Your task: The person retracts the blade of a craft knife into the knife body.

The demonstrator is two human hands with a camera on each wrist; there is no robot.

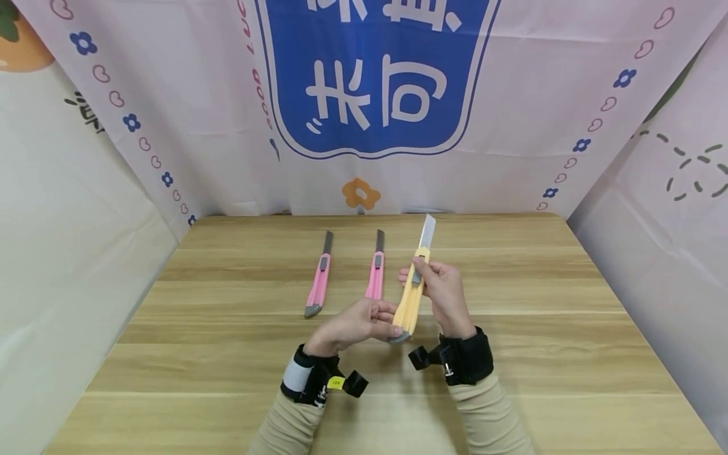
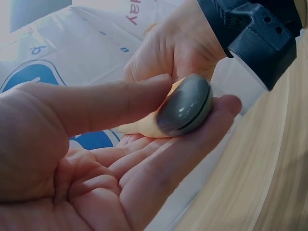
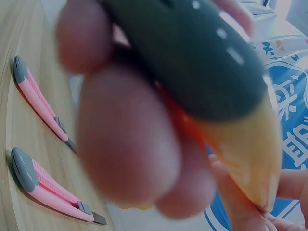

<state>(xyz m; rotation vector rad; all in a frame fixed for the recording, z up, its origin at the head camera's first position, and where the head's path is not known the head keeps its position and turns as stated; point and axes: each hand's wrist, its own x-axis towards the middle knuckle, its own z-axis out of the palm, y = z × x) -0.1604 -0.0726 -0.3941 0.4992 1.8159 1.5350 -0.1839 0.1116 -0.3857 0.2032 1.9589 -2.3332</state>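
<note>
**3 utility knives counted: 1 yellow in both hands, 2 pink on the table**

Yellow utility knife (image 1: 410, 300) x1: held up over the table front, right of both pink ones, blade tip pointing to the back edge. 1 blade (image 1: 428, 231), extended; 1 grey slider (image 1: 417, 279); 1 grey end cap (image 1: 400, 337).

Hands x2, both gripping that one knife:
- Left hand (image 1: 359, 322): pinches the capped end, thumb on one side, fingers on the other. Its wrist view shows the cap facing the camera.
- Right hand (image 1: 447, 292): grips farther up the body, thumb on the front face near the slider, fingers behind.

Pink utility knives x2, lying apart, roughly side by side, blades extended toward the back:
- Left pink knife (image 1: 319, 278): whole length visible, grey slider and grey end cap.
- Middle pink knife (image 1: 375, 275): lower end hidden behind the left hand in the head view; the right wrist view shows its grey cap.

Black wrist straps x2, one per arm: left strap (image 1: 309, 379), right strap (image 1: 467, 357). Beige sleeves x2.

Wood-grain table (image 1: 199, 379) x1. Behind it, a white printed cloth (image 1: 512, 126) with 1 blue panel (image 1: 364, 142) and 1 orange flower (image 1: 352, 194) below that.
</note>
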